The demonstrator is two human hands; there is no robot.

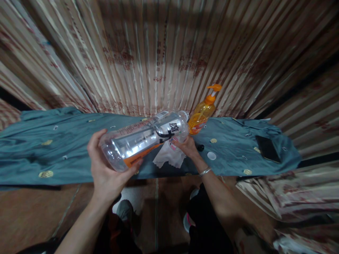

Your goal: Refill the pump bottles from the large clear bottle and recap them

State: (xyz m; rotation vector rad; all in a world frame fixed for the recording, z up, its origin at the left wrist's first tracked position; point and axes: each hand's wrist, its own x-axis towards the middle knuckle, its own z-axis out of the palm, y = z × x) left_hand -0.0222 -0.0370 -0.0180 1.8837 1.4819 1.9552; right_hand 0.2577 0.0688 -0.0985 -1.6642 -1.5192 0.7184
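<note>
A large clear plastic bottle [144, 135] with a silver and orange label is held tilted on its side above the cloth-covered table. My left hand [107, 173] wraps around its base end. At the neck end, my right hand [186, 145] is closed around the bottle's shoulder, its far fingers hidden. A white tissue [169, 155] hangs beneath the bottle by my right hand; whether the fingers pinch it, I cannot tell. Just beyond the bottle's neck stands an orange pump bottle [201, 114] of yellow-orange liquid.
The narrow table has a teal patterned cloth [76, 141]. A small white disc [211, 155] and a small black object [200, 147] lie right of my hand. Farther right rests a black phone [267, 149]. Pleated curtains [159, 53] rise behind the table.
</note>
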